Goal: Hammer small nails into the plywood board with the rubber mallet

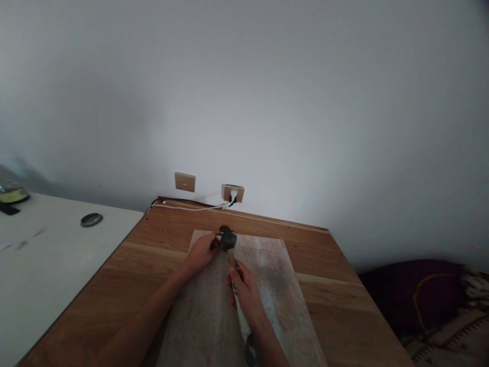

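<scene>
My right hand [246,291] is wrapped round the wooden handle of a hammer [228,239], whose dark metal head sits just above a pale worn board [267,275] lying on a wooden table [328,285]. My left hand [201,252] rests on the board right beside the hammer head, fingers pinched together near it. What the fingers pinch is too small to make out. The hammer's handle runs back under my right wrist toward the bottom edge.
A white table [49,255] adjoins on the left, with a small round dark object [91,219] and a dish at its far corner [11,193]. Wall sockets [233,193] with a white cable sit behind the table. A dark cushion [416,295] lies at right.
</scene>
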`<action>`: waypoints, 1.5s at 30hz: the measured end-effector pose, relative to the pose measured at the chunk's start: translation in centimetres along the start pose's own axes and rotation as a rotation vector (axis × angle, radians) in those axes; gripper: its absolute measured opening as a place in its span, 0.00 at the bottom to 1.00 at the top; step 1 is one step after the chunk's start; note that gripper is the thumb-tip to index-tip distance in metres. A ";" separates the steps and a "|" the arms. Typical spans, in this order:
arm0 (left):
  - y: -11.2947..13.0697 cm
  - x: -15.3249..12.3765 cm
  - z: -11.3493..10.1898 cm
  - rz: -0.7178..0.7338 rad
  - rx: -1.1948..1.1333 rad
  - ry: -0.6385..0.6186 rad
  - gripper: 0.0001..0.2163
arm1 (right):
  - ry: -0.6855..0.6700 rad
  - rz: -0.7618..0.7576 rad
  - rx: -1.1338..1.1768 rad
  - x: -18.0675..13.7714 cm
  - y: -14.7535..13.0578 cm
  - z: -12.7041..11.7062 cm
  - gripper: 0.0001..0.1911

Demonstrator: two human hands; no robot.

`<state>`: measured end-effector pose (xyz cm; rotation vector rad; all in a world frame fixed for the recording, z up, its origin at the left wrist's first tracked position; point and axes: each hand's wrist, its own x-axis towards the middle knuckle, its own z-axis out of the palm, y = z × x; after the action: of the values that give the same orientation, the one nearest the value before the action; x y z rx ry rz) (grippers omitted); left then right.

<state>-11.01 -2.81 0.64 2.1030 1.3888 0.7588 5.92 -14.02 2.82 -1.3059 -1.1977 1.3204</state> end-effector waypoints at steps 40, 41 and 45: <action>-1.2 -1.0 -1.0 0.008 0.031 0.123 0.10 | 0.211 0.096 -0.111 -5.4 4.0 -4.1 0.31; -1.3 -1.0 -1.0 0.010 0.030 0.122 0.10 | 0.212 0.098 -0.108 -5.4 4.0 -4.1 0.31; -1.3 -1.0 -1.1 0.027 0.043 0.107 0.10 | 0.200 0.113 -0.097 -5.5 3.8 -4.0 0.30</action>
<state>-12.92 -3.19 0.40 2.1460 1.4475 0.8704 10.24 -19.82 -0.17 -1.5561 -1.0729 1.1904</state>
